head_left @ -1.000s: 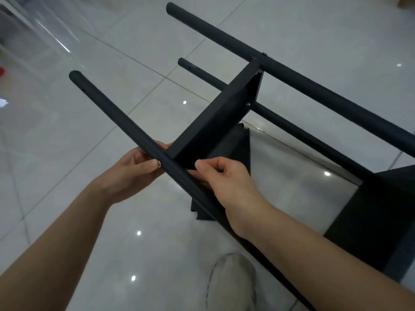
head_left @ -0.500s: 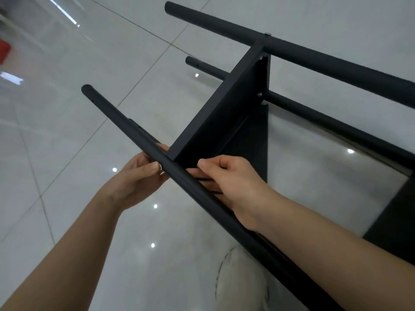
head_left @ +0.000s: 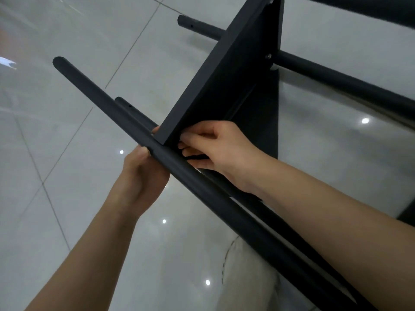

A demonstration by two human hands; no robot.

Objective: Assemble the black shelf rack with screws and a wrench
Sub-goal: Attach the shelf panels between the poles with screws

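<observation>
The black shelf rack (head_left: 224, 90) lies tipped on its side over the floor, its poles running from the far left to the near right. One shelf panel (head_left: 208, 93) stands across them. At its far corner a screw (head_left: 268, 56) already sits where the panel meets the far pole (head_left: 336, 83), so that joint looks done. The work now is at the panel's near corner, where it meets the near pole (head_left: 202, 182).

The left hand (head_left: 139, 182) grips this pole from below, thumb pressed on its near side and a fingertip showing past it. The right hand (head_left: 215, 149) reaches over the pole, its fingers curled tight at the corner and pinching a slim dark bar (head_left: 195, 157), likely the wrench. Whether a screw sits under it is hidden.

My reading is that the rack is partly built. This corner is being fastened, and open holes near the free ends of a lower pole (head_left: 128, 105) and the far pole suggest another shelf is yet to go on.

Below is a glossy white tile floor (head_left: 67, 153), and by the near edge some pale stitched fabric (head_left: 247, 277), shoe or knee, I cannot tell.
</observation>
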